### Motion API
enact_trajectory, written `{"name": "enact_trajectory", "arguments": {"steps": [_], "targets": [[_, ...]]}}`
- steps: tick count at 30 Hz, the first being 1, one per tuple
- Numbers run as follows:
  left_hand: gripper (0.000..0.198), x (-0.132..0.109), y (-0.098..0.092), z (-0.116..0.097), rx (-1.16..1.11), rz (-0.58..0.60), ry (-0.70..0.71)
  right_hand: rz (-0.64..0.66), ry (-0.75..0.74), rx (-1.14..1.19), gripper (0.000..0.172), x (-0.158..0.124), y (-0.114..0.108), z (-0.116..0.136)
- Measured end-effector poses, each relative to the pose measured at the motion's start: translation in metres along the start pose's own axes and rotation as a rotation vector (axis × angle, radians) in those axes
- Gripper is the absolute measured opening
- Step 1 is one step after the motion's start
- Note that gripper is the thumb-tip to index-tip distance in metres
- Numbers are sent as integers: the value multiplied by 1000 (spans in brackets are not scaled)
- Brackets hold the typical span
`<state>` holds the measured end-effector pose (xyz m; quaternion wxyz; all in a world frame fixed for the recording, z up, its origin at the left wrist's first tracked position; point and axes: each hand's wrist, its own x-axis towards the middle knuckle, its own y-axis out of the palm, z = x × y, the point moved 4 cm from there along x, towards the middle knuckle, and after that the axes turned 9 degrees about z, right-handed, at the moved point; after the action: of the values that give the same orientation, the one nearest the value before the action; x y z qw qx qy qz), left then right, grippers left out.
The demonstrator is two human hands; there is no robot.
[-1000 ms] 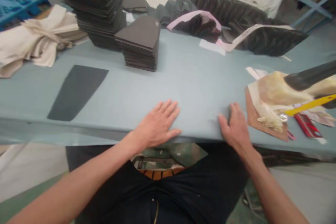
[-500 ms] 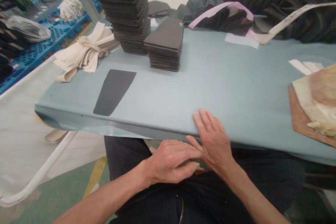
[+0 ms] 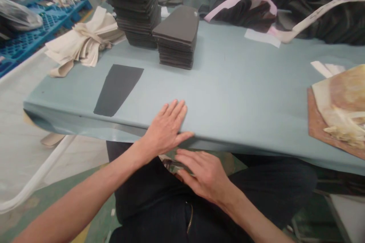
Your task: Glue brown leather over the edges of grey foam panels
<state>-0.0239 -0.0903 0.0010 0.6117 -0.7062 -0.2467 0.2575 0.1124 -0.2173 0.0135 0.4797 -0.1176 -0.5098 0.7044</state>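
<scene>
My left hand (image 3: 168, 129) rests palm down on the near edge of the blue-green table cover (image 3: 228, 83), fingers stretched and a little apart, holding nothing. Below that edge, over my lap, my right hand (image 3: 203, 174) hovers with its fingers extended and nothing visible in it. One dark grey cut piece (image 3: 118, 90) lies flat to the left of my left hand. Farther back stands a short stack of dark pieces (image 3: 177, 40), beside a tall stack of similar dark pieces (image 3: 135, 7).
A tied bundle of cream strips (image 3: 85, 38) lies at the back left. Dark bundles with a pink band (image 3: 242, 0) line the back. At the right is a brown board (image 3: 315, 115) with yellowed material on it. A blue pallet (image 3: 48, 26) stands beyond the table.
My left hand has risen from my lap onto the table edge. My right hand has left the table and dropped left over my lap. The view has shifted slightly.
</scene>
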Motion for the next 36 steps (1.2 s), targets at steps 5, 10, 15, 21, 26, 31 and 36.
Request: {"name": "enact_trajectory", "arguments": {"steps": [5,10,15,21,26,31,36], "targets": [[85,-25,1,-51,45,17,159,-250,261,-93,13,-27,-50,-39],[65,-60,13,-71,-240,3,365,-346,386,-153,17,-22,-64,-72],[37,-79,35,-73,-567,-33,254,-68,374,-258,51,23,-30,-86],[30,-94,41,-38,-777,-129,-190,202,228,-274,81,44,14,-53],[30,-112,44,-27,-825,-158,-314,133,45,-154,64,27,10,-22],[28,-120,45,-28,-856,-199,-347,182,-6,202,33,-2,12,-7],[33,-118,49,-26,-983,-173,-418,61,745,861,46,-30,29,-43]]}}
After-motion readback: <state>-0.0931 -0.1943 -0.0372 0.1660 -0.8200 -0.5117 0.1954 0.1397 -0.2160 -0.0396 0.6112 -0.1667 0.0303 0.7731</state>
